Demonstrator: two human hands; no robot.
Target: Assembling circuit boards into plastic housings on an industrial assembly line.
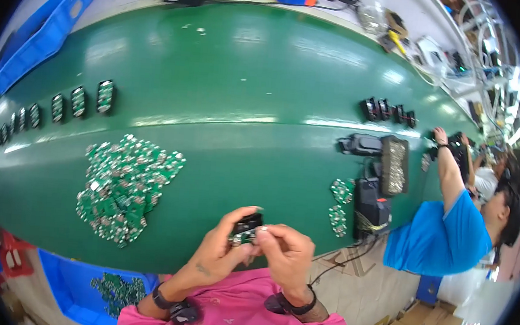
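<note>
Close to the table's near edge, my left hand (221, 248) is closed round a small black plastic housing (248, 222). A green circuit board (243, 239) shows at the near end of the housing, partly covered by my fingers. My right hand (286, 253) has thumb and forefinger pinched together at the board's right side; whatever lies between those fingertips is too small to name. Left of my hands, a large heap of green circuit boards (126, 188) lies loose on the table.
Black housings with boards (104, 96) stand in a row at left. Blue bins (44, 32) (67, 285) sit far left and below the table. At right are loose boards (337, 220), black devices (371, 205), a brownish block (394, 166), and a blue-shirted person (443, 238).
</note>
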